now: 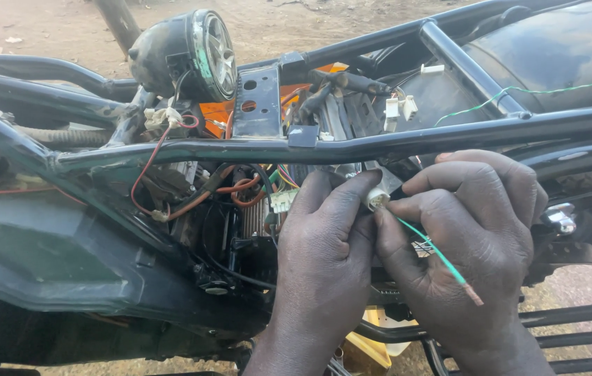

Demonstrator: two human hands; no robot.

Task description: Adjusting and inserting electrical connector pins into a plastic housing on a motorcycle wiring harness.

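Note:
My left hand pinches a small white plastic connector between thumb and fingers. My right hand meets it from the right, fingertips on the same connector. A green wire with a bare copper end runs from the connector across my right palm toward the lower right. Both hands hover just below a black frame tube of a stripped vehicle, in front of a tangle of coloured wires.
A round headlamp sits at the upper left of the black tubular frame. White connectors and a thin green wire hang at the upper right. A black foot rack lies at the lower right, over dirt ground.

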